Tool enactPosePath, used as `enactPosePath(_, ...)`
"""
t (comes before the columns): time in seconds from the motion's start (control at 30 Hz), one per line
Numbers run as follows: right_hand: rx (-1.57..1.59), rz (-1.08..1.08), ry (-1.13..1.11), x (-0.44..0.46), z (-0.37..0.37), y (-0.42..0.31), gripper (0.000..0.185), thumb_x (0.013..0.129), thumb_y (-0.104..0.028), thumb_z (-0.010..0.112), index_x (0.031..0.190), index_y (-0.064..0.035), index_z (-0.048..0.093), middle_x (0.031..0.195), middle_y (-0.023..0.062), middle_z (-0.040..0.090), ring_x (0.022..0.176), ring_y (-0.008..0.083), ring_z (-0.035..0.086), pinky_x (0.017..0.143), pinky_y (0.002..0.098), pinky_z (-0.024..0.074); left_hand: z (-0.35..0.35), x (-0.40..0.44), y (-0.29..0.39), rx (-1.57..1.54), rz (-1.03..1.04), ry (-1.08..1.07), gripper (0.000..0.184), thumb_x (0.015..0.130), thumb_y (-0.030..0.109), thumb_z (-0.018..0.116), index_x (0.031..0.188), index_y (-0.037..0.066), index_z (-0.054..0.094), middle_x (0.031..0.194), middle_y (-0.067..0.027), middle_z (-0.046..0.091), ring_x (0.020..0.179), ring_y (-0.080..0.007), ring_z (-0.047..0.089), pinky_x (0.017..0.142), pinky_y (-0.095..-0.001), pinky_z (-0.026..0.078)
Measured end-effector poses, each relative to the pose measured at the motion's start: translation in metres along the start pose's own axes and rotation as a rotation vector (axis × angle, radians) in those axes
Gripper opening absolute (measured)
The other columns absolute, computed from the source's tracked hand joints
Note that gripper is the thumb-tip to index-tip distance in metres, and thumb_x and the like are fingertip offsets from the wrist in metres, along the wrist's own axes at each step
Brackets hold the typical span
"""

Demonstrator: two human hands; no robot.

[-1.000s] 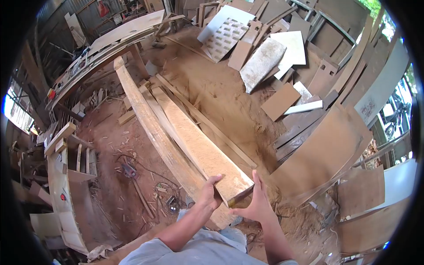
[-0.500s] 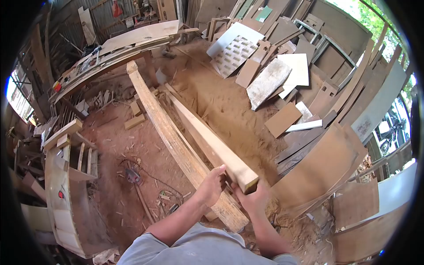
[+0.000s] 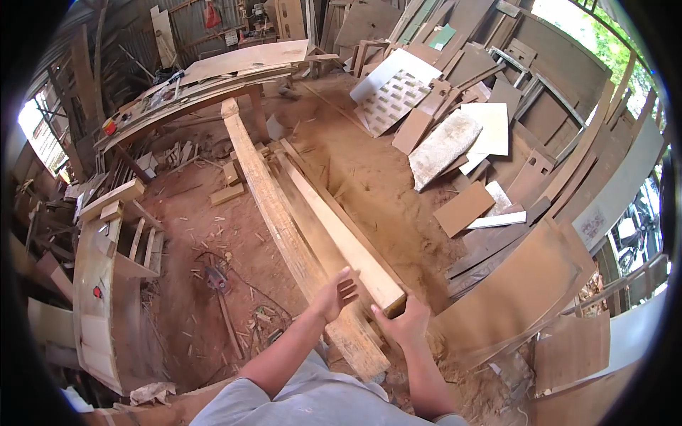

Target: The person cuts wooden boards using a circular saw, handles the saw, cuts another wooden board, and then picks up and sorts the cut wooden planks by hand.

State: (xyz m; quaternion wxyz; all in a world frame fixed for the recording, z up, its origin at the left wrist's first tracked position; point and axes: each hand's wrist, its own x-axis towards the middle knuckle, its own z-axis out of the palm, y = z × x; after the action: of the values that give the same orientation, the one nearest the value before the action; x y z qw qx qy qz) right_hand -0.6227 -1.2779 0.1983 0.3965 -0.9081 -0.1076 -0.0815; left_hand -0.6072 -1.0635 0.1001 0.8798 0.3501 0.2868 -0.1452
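A long squared wooden beam [image 3: 355,252] runs away from me, its near end close to my body. My right hand [image 3: 405,321] grips that near end, thumb on the left and fingers round the right side. Beside the beam's left face, my left hand [image 3: 335,295] is open, its fingers apart and holding nothing. Under my left forearm lies a rougher, longer timber [image 3: 284,227], left of the beam and roughly alongside it. Another narrow timber [image 3: 330,202] extends along the beam's right side.
A workbench [image 3: 206,78] with boards and tools stands at the back left. Boards and panels [image 3: 447,142] lean and lie along the right. A power tool [image 3: 215,278] with a cord rests on the dirt floor at left, among wood scraps. A wooden cabinet frame [image 3: 99,298] stands far left.
My left hand has let go of the beam and its fingers have spread. My right hand stays on the near end. The whole view has shifted slightly.
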Motion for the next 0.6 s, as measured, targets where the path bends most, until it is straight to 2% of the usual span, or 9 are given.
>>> enactPosePath(0.07,-0.081,-0.113,-0.04,-0.005,0.001,0.007,0.073,0.069,-0.031,0.096,0.13,-0.0029,0.067,0.115,0.0215,0.076,0.105,0.0328,0.076,0.091,0.0419,0.0596,-0.001,0.021,0.018,-0.023,0.003,0.01,0.084,0.095,0.053,0.079,0.151,0.002,0.044,0.146,-0.0181,0.049,0.125,-0.0289,0.056,0.103,-0.0457,0.054)
enactPosePath(0.1,-0.126,-0.172,-0.056,-0.002,0.003,0.011,0.076,0.068,-0.03,0.096,0.133,-0.0048,0.066,0.121,0.0212,0.075,0.11,0.0336,0.075,0.095,0.0431,0.0592,0.008,0.027,0.03,-0.018,-0.027,0.106,0.081,0.093,0.055,0.08,0.147,0.002,0.051,0.137,-0.0172,0.058,0.118,-0.0282,0.061,0.099,-0.044,0.055)
enactPosePath(0.2,-0.162,-0.391,-0.125,0.022,-0.007,0.013,0.083,0.062,-0.026,0.092,0.139,-0.009,0.065,0.132,0.0146,0.072,0.117,0.0331,0.072,0.105,0.047,0.0554,0.016,0.062,0.048,0.046,-0.021,0.186,0.072,0.094,0.056,0.079,0.139,0.003,0.06,0.124,-0.0134,0.067,0.109,-0.0259,0.065,0.099,-0.0423,0.055)
enactPosePath(0.23,-0.121,-0.399,-0.164,0.03,-0.01,0.005,0.077,0.063,-0.015,0.084,0.138,-0.0169,0.067,0.14,0.0114,0.069,0.135,0.0315,0.062,0.119,0.0528,0.0432,0.016,0.075,0.057,-0.004,-0.041,0.134,0.066,0.094,0.051,0.079,0.136,0.003,0.062,0.124,-0.0136,0.068,0.111,-0.0269,0.066,0.101,-0.043,0.055)
enactPosePath(0.33,-0.427,-0.496,-0.235,0.048,-0.027,-0.026,0.07,0.067,-0.006,0.076,0.134,-0.0241,0.071,0.149,0.0108,0.063,0.149,0.0361,0.048,0.125,0.06,0.0333,0.023,0.081,0.074,-0.187,-0.141,0.011,0.047,0.096,0.036,0.076,0.126,0.0,0.068,0.124,-0.0142,0.071,0.115,-0.0301,0.068,0.107,-0.0452,0.053)
enactPosePath(0.37,-0.435,-0.459,-0.202,0.046,-0.023,-0.025,0.071,0.067,-0.003,0.071,0.133,-0.0298,0.074,0.159,0.0152,0.052,0.156,0.0431,0.033,0.127,0.0626,0.0269,0.033,0.067,0.085,-0.223,-0.172,0.029,0.043,0.095,0.028,0.072,0.126,-0.002,0.067,0.128,-0.0176,0.07,0.124,-0.0333,0.065,0.113,-0.0474,0.049)
enactPosePath(0.47,-0.384,-0.238,-0.376,0.064,-0.041,-0.053,0.076,0.067,-0.008,0.073,0.139,-0.0308,0.072,0.164,0.0203,0.044,0.157,0.0466,0.031,0.127,0.0624,0.0254,0.011,0.091,0.069,-0.315,-0.142,-0.035,0.046,0.096,0.027,0.071,0.131,-0.003,0.063,0.13,-0.0192,0.07,0.124,-0.0341,0.065,0.116,-0.0497,0.047)
enactPosePath(0.5,-0.397,-0.217,-0.524,0.075,-0.056,-0.065,0.077,0.075,-0.016,0.079,0.15,-0.0241,0.064,0.165,0.0268,0.04,0.157,0.0477,0.03,0.128,0.0596,0.0261,0.011,0.089,0.068,-0.342,-0.163,-0.04,0.047,0.097,0.027,0.07,0.132,-0.003,0.062,0.131,-0.0198,0.069,0.125,-0.0348,0.065,0.116,-0.0505,0.047)
enactPosePath(0.6,0.039,0.098,-0.542,0.109,-0.076,-0.088,0.082,0.082,-0.032,0.085,0.156,-0.0126,0.055,0.166,0.031,0.037,0.155,0.047,0.034,0.126,0.054,0.032,0.013,0.082,0.074,-0.417,-0.232,-0.064,0.051,0.097,0.028,0.068,0.136,-0.004,0.059,0.136,-0.0215,0.067,0.128,-0.0372,0.064,0.117,-0.0527,0.047)
